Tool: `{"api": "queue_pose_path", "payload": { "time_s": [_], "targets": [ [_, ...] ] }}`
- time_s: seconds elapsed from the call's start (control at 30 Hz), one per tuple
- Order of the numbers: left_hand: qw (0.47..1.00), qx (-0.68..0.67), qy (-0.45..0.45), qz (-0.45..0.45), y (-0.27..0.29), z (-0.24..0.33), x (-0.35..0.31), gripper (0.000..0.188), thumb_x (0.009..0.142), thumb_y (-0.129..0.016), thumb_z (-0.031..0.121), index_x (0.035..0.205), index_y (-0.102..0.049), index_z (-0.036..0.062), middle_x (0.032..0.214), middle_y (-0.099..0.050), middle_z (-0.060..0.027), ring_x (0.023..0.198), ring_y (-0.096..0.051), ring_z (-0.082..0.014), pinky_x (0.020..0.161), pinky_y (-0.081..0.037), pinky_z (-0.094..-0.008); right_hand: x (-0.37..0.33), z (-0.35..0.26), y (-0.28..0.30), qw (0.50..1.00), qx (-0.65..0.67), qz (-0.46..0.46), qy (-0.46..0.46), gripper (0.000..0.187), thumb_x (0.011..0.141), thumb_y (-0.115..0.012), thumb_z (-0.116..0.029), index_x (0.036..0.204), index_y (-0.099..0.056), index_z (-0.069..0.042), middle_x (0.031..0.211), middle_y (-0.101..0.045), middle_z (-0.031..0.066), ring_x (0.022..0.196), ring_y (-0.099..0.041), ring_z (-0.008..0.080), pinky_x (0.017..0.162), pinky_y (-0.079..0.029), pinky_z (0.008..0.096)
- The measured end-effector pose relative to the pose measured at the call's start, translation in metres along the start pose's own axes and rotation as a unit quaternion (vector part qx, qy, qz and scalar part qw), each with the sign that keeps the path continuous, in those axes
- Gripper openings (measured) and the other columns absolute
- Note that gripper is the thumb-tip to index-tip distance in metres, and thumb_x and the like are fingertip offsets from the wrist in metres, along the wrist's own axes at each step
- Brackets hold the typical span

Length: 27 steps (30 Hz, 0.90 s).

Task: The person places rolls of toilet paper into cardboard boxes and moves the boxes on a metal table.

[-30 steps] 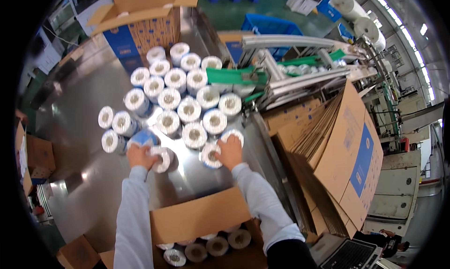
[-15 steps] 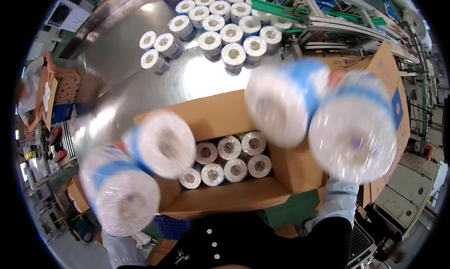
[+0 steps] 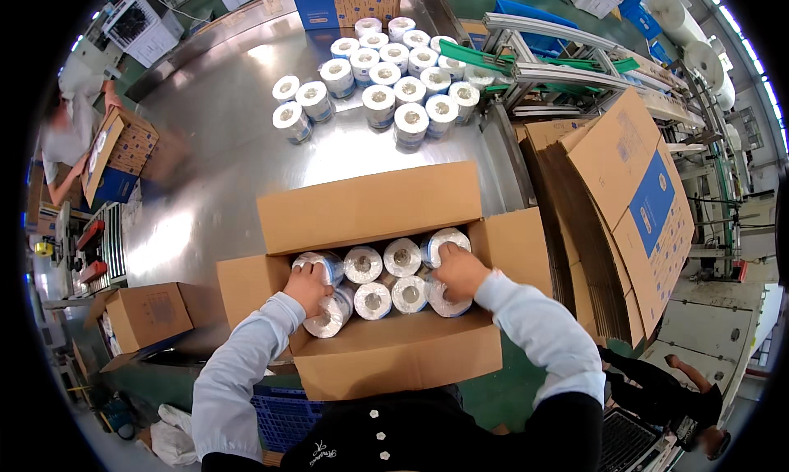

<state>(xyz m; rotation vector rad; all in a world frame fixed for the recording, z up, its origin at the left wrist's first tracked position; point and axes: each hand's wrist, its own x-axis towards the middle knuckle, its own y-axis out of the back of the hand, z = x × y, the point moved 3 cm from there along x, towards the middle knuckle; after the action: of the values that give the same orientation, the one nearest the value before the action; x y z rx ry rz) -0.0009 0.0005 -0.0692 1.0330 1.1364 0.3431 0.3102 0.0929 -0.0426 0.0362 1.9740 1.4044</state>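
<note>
An open cardboard box (image 3: pixel 370 209) sits in front of me, its flaps spread outward. Two rows of plastic-wrapped toilet rolls stand inside, among them a middle roll (image 3: pixel 372 300). At the box's left end, my left hand (image 3: pixel 305 289) is closed between a far roll (image 3: pixel 331 266) and a near roll (image 3: pixel 325 321), which lean slightly. My right hand (image 3: pixel 461 272) grips a far roll (image 3: pixel 451 239) and a near roll (image 3: pixel 446 304) at the right end. Fingers of both hands are partly hidden down between the rolls.
More wrapped rolls (image 3: pixel 410 125) stand in a group on the metal table (image 3: pixel 222 143). Flat cartons (image 3: pixel 633 193) lean at the right beside a conveyor frame (image 3: pixel 559 69). At the left another person holds a patterned box (image 3: pixel 123 151); a second person (image 3: pixel 674 398) is at lower right.
Both hands, each carrying two rolls, have come down from above the box's sides into its two ends. The carried rolls now stand in the box among the others.
</note>
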Motion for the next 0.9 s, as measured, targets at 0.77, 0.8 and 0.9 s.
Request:
{"api": "queue_pose_path", "payload": {
  "time_s": [0.77,0.8,0.9],
  "targets": [
    [0.939,-0.285,0.116,0.155,0.154,-0.074,0.145,0.038,0.093,-0.053,0.035,0.122,-0.058,0.0106,0.108,-0.056,-0.017,0.097,-0.059,-0.0362,0.089,-0.048,-0.0426,0.112,0.217,0.091,0.869,0.191,0.387,-0.242,0.021,0.083,-0.066,-0.025,0.095,-0.07,-0.009,0.101,-0.067,0.0088,0.095,-0.059,0.033,0.081,-0.05,0.0423],
    [0.914,-0.327,0.104,0.218,0.147,-0.083,0.168,0.04,0.092,-0.055,0.034,0.125,-0.056,0.0103,0.111,-0.055,-0.0177,0.1,-0.057,-0.0361,0.09,-0.047,-0.0426,0.129,0.245,0.086,0.875,0.154,0.349,-0.297,0.024,0.083,-0.067,-0.029,0.095,-0.071,-0.009,0.105,-0.066,0.0086,0.1,-0.058,0.0335,0.082,-0.049,0.0433],
    [0.869,-0.367,0.122,0.309,0.151,-0.11,0.248,0.05,0.086,-0.065,0.026,0.131,-0.051,0.0101,0.12,-0.049,-0.021,0.113,-0.05,-0.0376,0.097,-0.044,-0.042,0.172,0.296,0.069,0.864,0.134,0.329,-0.358,0.031,0.08,-0.069,-0.036,0.101,-0.072,-0.013,0.111,-0.064,0.0077,0.109,-0.053,0.0329,0.086,-0.046,0.0449]
  ]
}}
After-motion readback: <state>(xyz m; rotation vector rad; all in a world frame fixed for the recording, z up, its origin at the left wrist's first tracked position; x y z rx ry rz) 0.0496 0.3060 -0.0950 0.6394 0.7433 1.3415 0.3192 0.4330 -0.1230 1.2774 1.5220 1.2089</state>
